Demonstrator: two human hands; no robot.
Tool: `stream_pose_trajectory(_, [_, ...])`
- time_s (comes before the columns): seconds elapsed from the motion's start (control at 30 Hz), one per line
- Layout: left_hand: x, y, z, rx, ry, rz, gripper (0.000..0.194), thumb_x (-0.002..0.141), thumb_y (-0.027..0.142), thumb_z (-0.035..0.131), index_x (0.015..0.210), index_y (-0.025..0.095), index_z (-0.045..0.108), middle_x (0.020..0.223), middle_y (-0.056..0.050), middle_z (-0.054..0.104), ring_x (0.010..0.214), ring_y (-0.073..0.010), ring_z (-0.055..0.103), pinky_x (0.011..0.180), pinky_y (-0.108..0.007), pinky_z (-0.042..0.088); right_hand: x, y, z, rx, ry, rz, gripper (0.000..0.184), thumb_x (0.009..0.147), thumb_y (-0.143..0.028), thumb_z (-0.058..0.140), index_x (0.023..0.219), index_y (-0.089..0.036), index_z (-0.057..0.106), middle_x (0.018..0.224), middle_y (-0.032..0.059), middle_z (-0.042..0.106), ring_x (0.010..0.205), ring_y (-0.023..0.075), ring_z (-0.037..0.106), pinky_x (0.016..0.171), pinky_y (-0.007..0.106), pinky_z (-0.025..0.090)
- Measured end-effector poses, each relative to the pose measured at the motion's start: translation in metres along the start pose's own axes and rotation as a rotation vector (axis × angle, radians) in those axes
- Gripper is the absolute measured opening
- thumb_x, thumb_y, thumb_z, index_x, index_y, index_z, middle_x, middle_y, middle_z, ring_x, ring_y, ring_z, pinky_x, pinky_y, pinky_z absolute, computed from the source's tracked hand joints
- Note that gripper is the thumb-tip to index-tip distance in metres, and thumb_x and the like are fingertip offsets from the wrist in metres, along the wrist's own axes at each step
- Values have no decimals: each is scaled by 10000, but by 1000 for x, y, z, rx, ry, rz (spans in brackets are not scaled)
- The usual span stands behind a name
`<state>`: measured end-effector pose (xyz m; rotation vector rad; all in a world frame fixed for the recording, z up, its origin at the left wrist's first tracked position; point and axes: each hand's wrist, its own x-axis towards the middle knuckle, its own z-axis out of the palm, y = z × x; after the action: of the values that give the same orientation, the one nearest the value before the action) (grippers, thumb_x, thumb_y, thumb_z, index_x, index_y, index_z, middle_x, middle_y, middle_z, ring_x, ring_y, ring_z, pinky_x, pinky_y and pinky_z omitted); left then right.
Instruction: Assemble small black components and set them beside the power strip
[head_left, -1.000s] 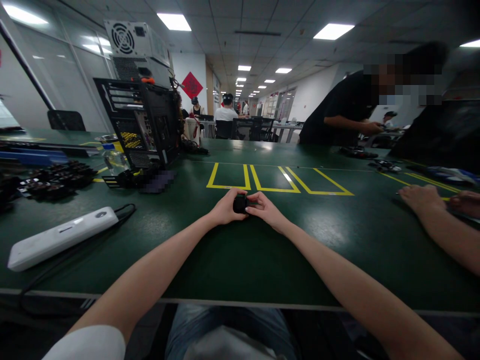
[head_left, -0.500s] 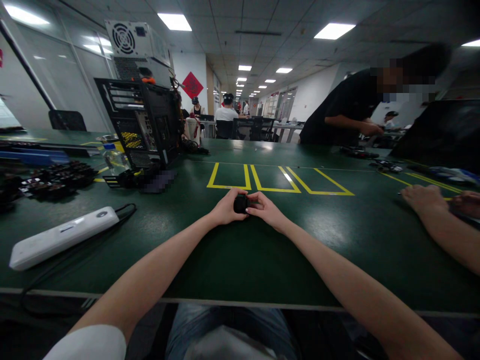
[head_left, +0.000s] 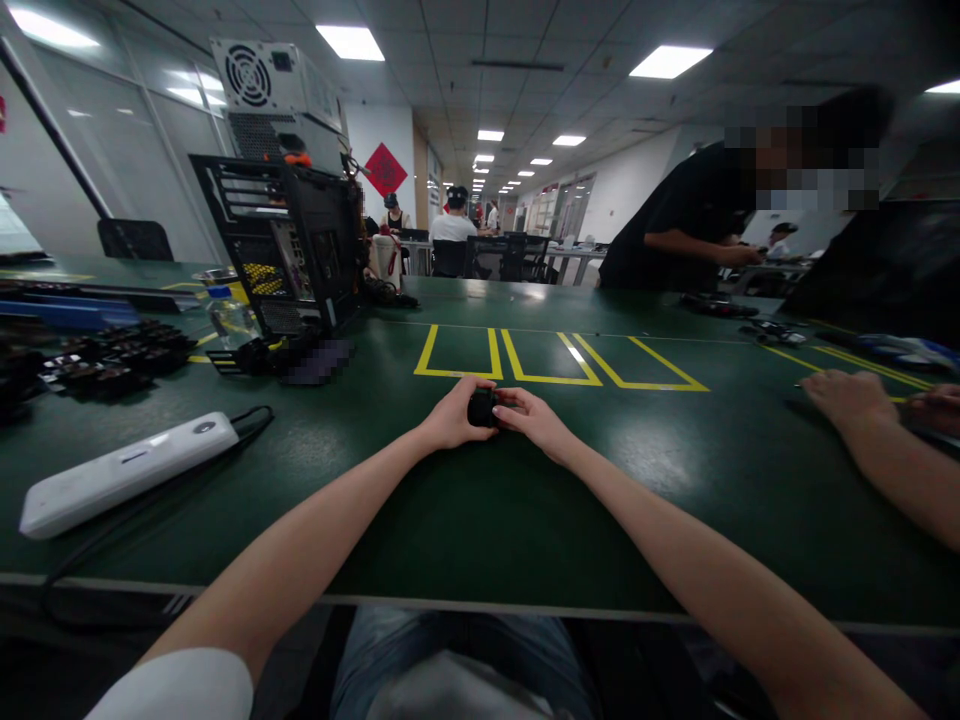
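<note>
Between my two hands is a small black blocky part (head_left: 481, 407), of a kind too dark and small to make out. My left hand (head_left: 454, 416) is closed around its left side, thumb below and fingers above. On its right side, the fingertips of my right hand (head_left: 529, 418) pinch it. Both hands are just above or on the green tabletop (head_left: 517, 520); I cannot tell if the part touches it. Yellow tape outlines (head_left: 551, 380) lie just beyond my hands.
A white power strip (head_left: 131, 472) with a black cable lies at left. Behind it are dark parts (head_left: 112, 355), a clear bottle (head_left: 231, 318) and an open computer case (head_left: 300, 240). Another person's hand (head_left: 851, 395) rests at right; a person in black (head_left: 682, 220) leans over the far side.
My hands stay in place around the black part, which seems turned slightly. My right fingertips have shifted a little. The person across has moved their head slightly.
</note>
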<state>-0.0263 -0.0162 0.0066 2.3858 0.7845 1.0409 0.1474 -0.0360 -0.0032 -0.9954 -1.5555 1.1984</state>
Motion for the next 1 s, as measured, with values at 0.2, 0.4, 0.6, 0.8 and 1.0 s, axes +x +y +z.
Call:
stream_pose_trajectory(0.2, [0, -3, 2, 8, 10, 9, 566, 578, 234, 663, 1076, 203, 397, 1070, -58, 467, 979, -209, 471, 841, -360, 391, -4, -3, -1, 1, -64, -109, 367, 611, -208, 661, 930, -217, 480, 1028, 15, 513, 957, 164, 535, 881, 380, 405])
stream_pose_trajectory(0.4, [1, -4, 2, 13, 11, 6, 579, 564, 244, 674, 1074, 206, 404, 1065, -54, 469, 972, -210, 473, 832, -359, 393, -6, -2, 3, 15, -6, -103, 251, 681, -283, 596, 895, -215, 481, 953, 10, 529, 840, 135, 563, 834, 366, 428])
stream_pose_trajectory(0.6, [1, -4, 2, -11, 15, 9, 571, 565, 236, 671, 1071, 203, 410, 1059, -59, 476, 967, -211, 477, 836, -367, 385, -1, 2, 0, -20, 5, -77, 343, 669, -276, 609, 982, -215, 481, 1013, 39, 528, 885, 156, 555, 840, 379, 424])
stream_pose_trajectory(0.8, [0, -4, 2, -24, 16, -3, 562, 565, 234, 666, 1066, 207, 412, 1061, -58, 472, 962, -214, 476, 824, -370, 389, -4, -2, 0, -29, -58, -115, 363, 624, -222, 650, 940, -207, 473, 1042, 25, 510, 960, 172, 534, 881, 382, 403])
stream_pose_trajectory(1.0, [1, -1, 1, -10, 8, -2, 574, 559, 223, 673, 1069, 202, 411, 1067, -56, 470, 981, -212, 472, 844, -370, 386, -8, -7, 5, 15, -12, -95, 225, 691, -295, 580, 873, -212, 477, 970, 11, 524, 807, 127, 563, 808, 356, 446])
